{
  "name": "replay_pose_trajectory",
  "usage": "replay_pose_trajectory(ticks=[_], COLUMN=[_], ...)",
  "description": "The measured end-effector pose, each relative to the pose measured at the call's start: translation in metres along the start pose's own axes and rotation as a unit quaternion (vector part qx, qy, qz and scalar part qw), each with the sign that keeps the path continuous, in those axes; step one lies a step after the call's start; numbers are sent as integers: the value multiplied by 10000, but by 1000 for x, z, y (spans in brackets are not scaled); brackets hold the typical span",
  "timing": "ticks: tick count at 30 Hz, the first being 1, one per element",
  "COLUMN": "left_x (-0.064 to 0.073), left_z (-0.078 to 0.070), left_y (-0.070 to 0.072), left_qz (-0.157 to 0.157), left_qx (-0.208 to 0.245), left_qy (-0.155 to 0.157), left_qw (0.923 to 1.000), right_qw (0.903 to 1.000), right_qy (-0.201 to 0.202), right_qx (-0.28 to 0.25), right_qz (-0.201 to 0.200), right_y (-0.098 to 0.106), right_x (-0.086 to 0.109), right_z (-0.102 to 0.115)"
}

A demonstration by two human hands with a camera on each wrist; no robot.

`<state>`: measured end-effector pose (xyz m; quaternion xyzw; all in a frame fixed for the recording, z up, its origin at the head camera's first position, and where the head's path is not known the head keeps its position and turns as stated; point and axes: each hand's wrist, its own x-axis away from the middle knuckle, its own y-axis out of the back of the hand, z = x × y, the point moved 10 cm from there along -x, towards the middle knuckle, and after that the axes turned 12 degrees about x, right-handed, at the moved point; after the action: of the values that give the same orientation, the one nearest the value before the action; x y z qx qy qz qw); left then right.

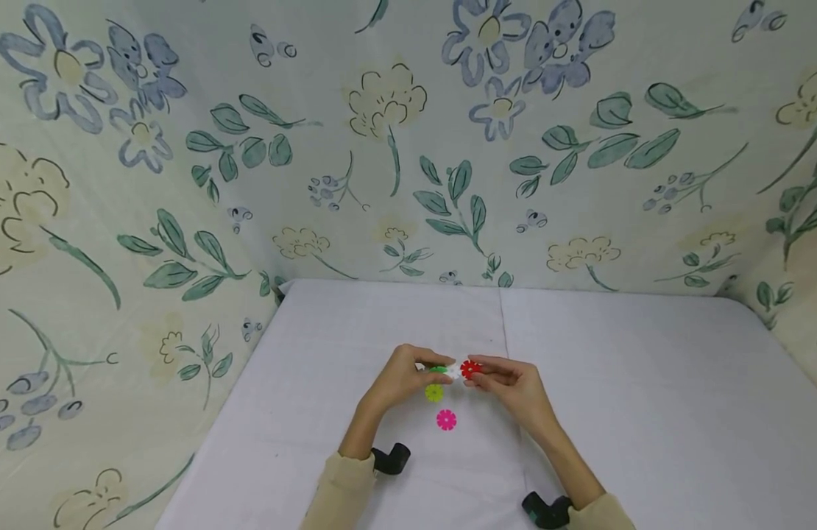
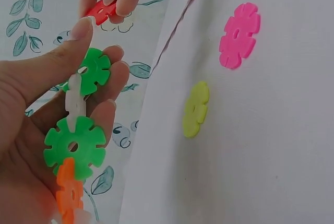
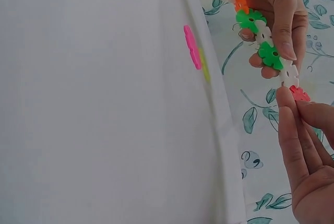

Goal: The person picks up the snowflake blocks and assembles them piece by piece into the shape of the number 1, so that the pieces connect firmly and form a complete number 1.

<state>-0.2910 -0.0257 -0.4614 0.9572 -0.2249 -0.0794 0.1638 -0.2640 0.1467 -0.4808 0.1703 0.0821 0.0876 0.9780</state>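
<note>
My left hand holds a chain of interlocking flower-shaped plastic discs, its thumb and fingers around the pieces. In the right wrist view the chain runs through white, orange, green, white and green to a white end disc. My right hand pinches a red flower disc between thumb and fingertips. The red disc is right at the edge of that white end disc. Both hands are close together above the table. Nearer to me lie a yellow-green disc and a pink disc.
A white cloth covers the table, with a crease running down it. Floral fabric hangs behind and at the sides. Black camera mounts sit at both wrists, below the beige sleeves.
</note>
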Motion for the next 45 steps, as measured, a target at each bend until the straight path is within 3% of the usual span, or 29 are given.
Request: replay_pose_trajectory(ticks=[7, 22, 32, 45], left_x=[0, 0, 0, 1], left_z=[1, -1, 3, 2], left_y=[1, 0, -3, -2], left_qz=[-8, 251, 377, 460], left_qx=[97, 534, 921, 863], left_qy=[-4, -135, -46, 19], left_qw=[10000, 9982, 9950, 9952], right_qw=[10000, 9986, 9979, 9980], right_qy=[-22, 518, 574, 535], right_qx=[-62, -68, -264, -325], right_qz=[-19, -122, -129, -66], right_y=[-1, -1, -3, -11], right_x=[0, 0, 2, 3], right_z=[0, 11, 13, 15])
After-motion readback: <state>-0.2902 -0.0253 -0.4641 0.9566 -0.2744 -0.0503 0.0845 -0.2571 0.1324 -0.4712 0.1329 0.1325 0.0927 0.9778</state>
